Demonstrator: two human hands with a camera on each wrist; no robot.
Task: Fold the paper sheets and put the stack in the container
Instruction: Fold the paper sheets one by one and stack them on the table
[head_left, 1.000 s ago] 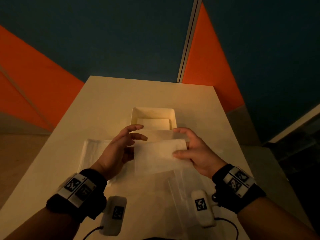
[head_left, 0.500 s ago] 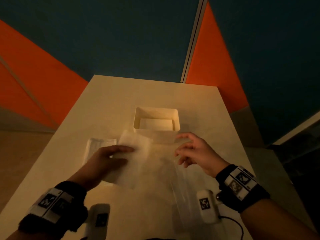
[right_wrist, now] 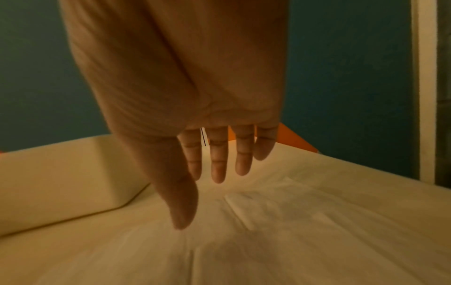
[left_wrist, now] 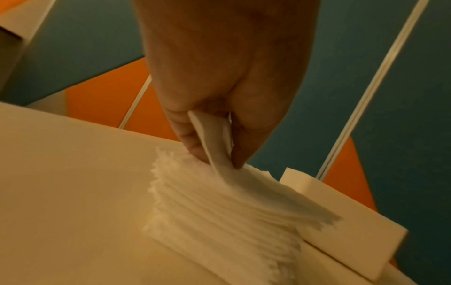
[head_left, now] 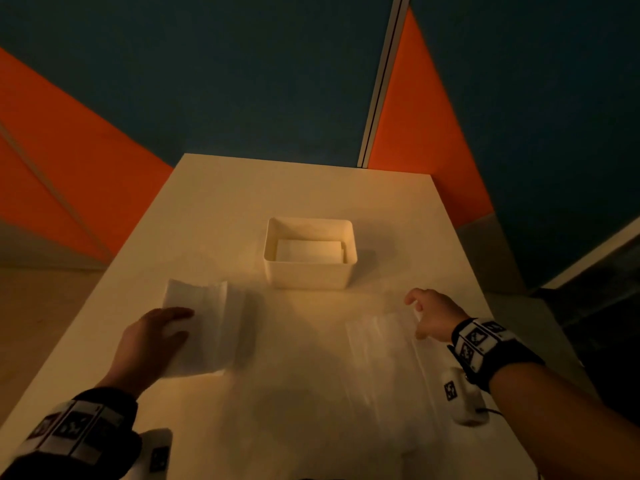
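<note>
Left hand (head_left: 152, 337) pinched the top sheet (left_wrist: 217, 138) of a blurred stack (head_left: 204, 327) between thumb and fingers, its edge curling up from the pile, which lay on the surface (head_left: 242, 195) to the left of the container (head_left: 310, 271) and apart from it. Right hand (head_left: 431, 315) hovered with fingers (right_wrist: 218, 164) straight and spread, gripping nothing, over another sheet (head_left: 381, 348) that lay flat and smeared by motion on the right side of the surface. That sheet sat near the container, just in front of it and to the right. Inside the container lay folded paper (head_left: 308, 251), flat on the bottom. Both wrists wore black bands (head_left: 485, 344) with square markers, and a small white device (head_left: 462, 398) hung under the right one
</note>
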